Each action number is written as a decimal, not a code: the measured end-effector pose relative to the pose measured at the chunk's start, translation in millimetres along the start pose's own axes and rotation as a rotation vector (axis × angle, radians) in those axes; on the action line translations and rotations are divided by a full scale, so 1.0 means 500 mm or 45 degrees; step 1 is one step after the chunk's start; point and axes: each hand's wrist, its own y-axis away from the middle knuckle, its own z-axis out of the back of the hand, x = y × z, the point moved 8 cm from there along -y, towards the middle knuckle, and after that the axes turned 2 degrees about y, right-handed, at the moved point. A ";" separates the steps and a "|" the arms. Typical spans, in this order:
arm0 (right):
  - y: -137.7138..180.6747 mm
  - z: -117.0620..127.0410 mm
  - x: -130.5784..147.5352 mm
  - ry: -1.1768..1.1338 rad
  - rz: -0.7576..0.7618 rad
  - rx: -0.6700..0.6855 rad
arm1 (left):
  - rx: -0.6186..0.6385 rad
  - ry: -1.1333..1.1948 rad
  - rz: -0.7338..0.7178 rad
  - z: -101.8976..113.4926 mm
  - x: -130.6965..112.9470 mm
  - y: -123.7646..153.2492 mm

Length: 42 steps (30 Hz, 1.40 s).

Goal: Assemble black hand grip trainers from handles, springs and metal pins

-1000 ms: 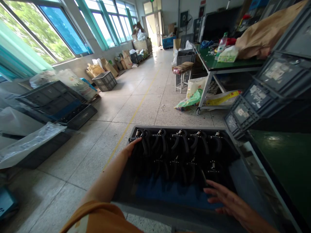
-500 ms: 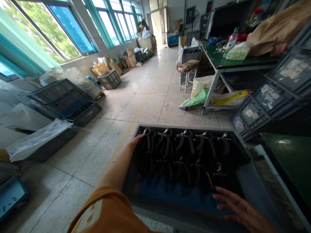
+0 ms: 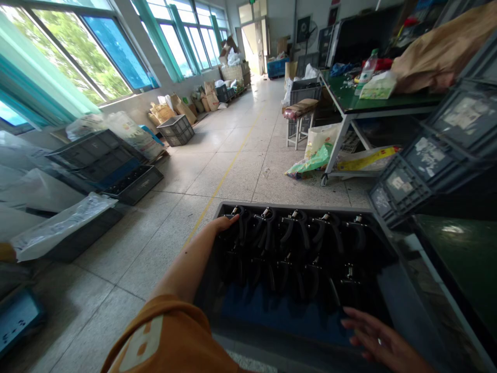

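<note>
Two rows of black hand grip strengtheners (image 3: 295, 228) with metal springs stand in a grey plastic crate (image 3: 298, 206) in front of me. At the crate's far left corner, my left hand (image 3: 225, 224) closes on the leftmost hand grip strengthener (image 3: 243, 225) of the back row; most of its fingers are hidden. My right hand (image 3: 375, 331) is over the front right part of the crate, fingers spread and holding nothing. Its fingertips are near the front row's right end. A blue sheet (image 3: 272, 313) lines the crate's bottom in front of the rows.
A green-topped table (image 3: 357, 101) with a bottle and a tissue pack stands ahead on the right. Stacked grey crates (image 3: 427, 155) lean close on the right. More crates (image 3: 97, 155) and bags line the left wall. A yellow line (image 3: 221, 181) runs along the floor.
My left hand has shifted slightly right, its fingertip further over the leftmost grip strengthener. My right hand has moved slightly down, with its fingers still apart.
</note>
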 end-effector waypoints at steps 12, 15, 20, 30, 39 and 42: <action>0.012 0.002 0.023 0.137 0.024 -0.096 | -0.402 -0.654 -0.331 0.025 -0.045 0.057; 0.016 0.003 0.036 0.199 0.039 -0.113 | -0.432 -0.725 -0.388 0.015 -0.058 0.068; 0.020 0.002 0.053 0.283 0.081 -0.141 | -0.384 -0.837 -0.410 0.007 -0.060 0.076; 0.028 0.002 0.066 0.353 0.097 -0.148 | -0.371 -0.938 -0.373 0.004 -0.059 0.076; 0.017 -0.002 0.035 0.304 0.044 -0.076 | -0.248 -0.871 -0.369 0.024 -0.047 0.035; 0.014 -0.002 0.031 0.306 0.041 -0.077 | -0.235 -0.841 -0.384 0.025 -0.049 0.030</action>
